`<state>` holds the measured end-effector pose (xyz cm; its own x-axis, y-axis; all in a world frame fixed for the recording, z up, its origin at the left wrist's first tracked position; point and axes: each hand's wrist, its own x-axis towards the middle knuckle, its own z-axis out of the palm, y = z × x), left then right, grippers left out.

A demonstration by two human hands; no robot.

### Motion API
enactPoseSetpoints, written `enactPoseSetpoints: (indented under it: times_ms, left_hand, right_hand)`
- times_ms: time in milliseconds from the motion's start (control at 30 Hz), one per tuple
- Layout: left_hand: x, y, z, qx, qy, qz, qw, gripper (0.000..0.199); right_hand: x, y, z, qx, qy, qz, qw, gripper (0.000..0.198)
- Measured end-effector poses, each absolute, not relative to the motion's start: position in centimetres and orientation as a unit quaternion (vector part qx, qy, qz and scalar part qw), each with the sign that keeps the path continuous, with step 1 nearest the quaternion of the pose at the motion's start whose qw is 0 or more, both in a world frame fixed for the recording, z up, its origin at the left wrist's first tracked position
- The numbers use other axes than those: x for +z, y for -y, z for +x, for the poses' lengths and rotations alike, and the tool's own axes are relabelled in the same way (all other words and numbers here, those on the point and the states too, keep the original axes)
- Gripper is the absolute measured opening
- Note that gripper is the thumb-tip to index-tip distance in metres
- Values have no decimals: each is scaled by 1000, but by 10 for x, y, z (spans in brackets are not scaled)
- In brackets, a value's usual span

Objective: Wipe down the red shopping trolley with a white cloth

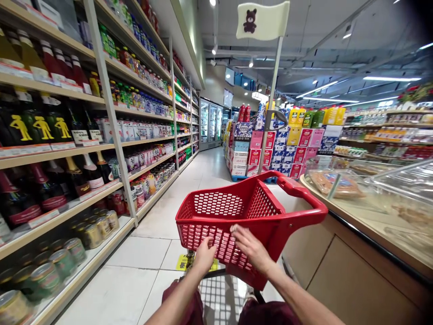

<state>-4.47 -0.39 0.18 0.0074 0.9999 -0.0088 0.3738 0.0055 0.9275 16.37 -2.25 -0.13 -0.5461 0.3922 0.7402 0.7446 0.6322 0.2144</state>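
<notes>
A red plastic shopping cart [219, 221] stands sideways in front of me, with its handle [304, 198] toward the right. Its perforated side wall faces me, and no goods show inside the visible part of the basket. My left hand [205, 256] is at the lower part of this wall, thumb and fingers apart and slightly bent. Higher and to the right, my right hand [249, 246] has its fingers stretched out near the basket's rim. Neither hand holds anything I can see. Whether the fingertips touch the wall, I cannot tell.
Shelves [145, 155] of bottles and cans line the left. A counter [345, 221] with packaged food [338, 180] stands close on the right. Ahead are stacked drink cartons [253, 155] and a pole with a bear flag [262, 20]. A yellow floor sticker [182, 262] lies under the cart.
</notes>
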Motion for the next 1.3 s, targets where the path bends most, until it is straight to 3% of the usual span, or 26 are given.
enactPoseSetpoints:
  times_ms: [100,267,500,700,900,1033,1100,1167,1300]
  left_hand:
    - [6,9,-30,383,-578,596,405,28]
    - [10,15,-8,372,-567,608,413,28]
    - [18,25,13,355,-551,631,415,26]
    - [24,26,22,346,-541,646,413,29]
    - [32,33,27,342,-523,670,401,27]
    - [38,30,29,344,-524,677,387,29]
    - [42,27,31,352,-531,673,375,31]
    - [50,21,32,379,-538,679,325,38]
    - [66,6,18,347,-551,753,91,54]
  right_hand:
    - [-8,34,174,-257,855,-320,316,26]
    - [23,41,204,-312,787,-385,367,29]
    - [9,63,226,-324,831,-334,305,31]
    - [36,65,267,-337,743,-428,390,33]
    - [1,83,278,-302,807,-390,325,31]
    - [53,82,318,-362,674,-479,431,32]
    - [83,72,326,-368,647,-518,423,33]
    - [97,60,311,-349,671,-530,384,35]
    - [92,44,257,-301,757,-492,306,38]
